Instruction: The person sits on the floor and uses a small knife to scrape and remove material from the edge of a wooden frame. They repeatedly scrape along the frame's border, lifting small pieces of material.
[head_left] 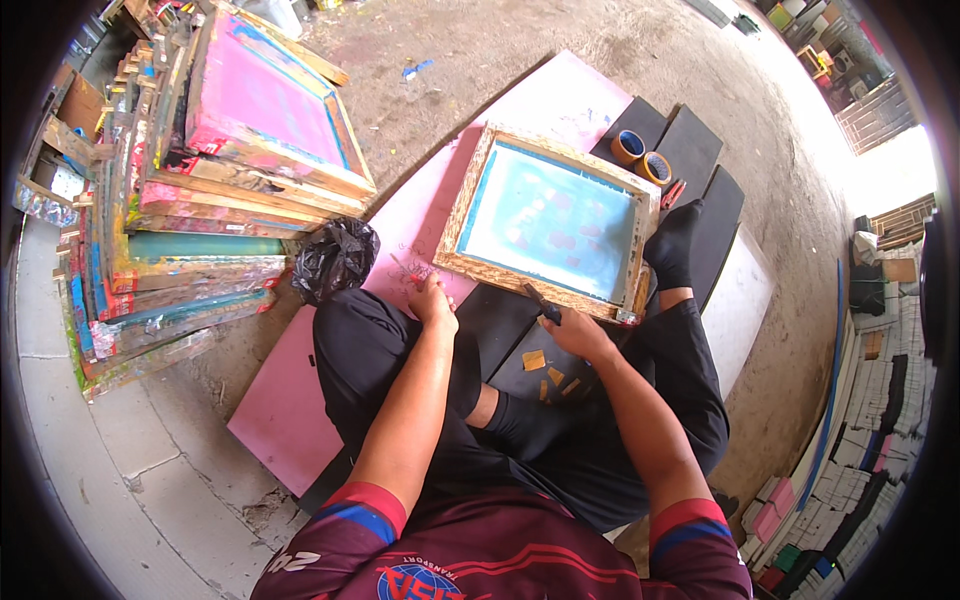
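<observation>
A wood-framed printing screen (466, 205) with blue-tinted mesh lies in front of me, pale patches showing in its middle. My right hand (577, 334) grips a slim black-handled tool (545, 304) at the frame's near edge; its exact kind is unclear. Just left of the frame's near-left corner, my left hand (433, 304) is closed over the pink board (400, 262), fingers curled together. Anything inside them is hidden or too small to make out. Several small tan pieces (534, 360) lie on the black boards (510, 345) below my right hand.
Two tape rolls (628, 148) and a red-handled tool (673, 193) lie beyond the screen's right side, near my socked foot (674, 240). A black plastic bag (337, 258) sits by my left knee. Stacked used screens (265, 110) rise at the left; piled sheets (875, 400) line the right.
</observation>
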